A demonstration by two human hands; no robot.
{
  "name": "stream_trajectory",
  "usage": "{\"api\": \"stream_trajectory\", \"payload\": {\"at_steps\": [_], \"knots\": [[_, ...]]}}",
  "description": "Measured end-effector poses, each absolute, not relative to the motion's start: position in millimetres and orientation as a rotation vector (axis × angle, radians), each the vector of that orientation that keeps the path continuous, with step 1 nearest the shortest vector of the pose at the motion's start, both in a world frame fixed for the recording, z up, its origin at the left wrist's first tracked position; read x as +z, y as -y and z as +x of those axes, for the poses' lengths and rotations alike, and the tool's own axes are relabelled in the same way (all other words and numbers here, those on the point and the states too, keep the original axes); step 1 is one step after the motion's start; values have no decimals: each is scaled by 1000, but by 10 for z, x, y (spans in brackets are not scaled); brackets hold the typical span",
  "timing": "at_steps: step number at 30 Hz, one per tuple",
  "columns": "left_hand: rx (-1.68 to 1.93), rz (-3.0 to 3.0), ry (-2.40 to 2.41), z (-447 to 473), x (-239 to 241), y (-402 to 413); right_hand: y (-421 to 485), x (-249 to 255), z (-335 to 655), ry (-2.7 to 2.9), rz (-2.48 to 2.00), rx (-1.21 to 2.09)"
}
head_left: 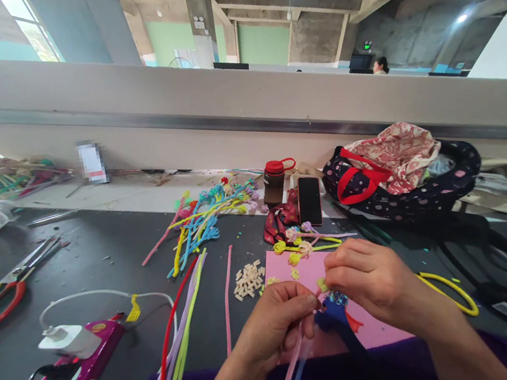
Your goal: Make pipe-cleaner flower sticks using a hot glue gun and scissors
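While the left hand [274, 316] pinches a pink stem [290, 372] over the near pink sheet [372, 319], the right hand [367, 271] presses its fingertips together, contents indiscernible.

The held pink stem [289, 377] and the scissors [15, 274] are cut off.

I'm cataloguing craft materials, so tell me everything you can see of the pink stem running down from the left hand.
The pink stem is long, thin and soft-looking, perhaps fuzzy. The left hand grips it and hides part of it. Below, it slants toward the picture's bottom edge, where it leaves view, so that end cannot be seen. A blue stem runs close alongside.
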State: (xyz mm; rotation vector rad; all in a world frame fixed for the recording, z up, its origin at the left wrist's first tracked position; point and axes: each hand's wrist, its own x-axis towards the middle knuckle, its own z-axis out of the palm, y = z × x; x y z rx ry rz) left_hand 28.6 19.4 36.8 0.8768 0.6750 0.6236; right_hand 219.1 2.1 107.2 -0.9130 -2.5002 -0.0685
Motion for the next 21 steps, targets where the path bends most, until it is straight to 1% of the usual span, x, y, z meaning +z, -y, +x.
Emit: {"api": "stream_trajectory", "payload": {"at_steps": [21], "knots": [[617,895,-705,290,389,-192,35,1081,2174,2541,-934,-113]]}}
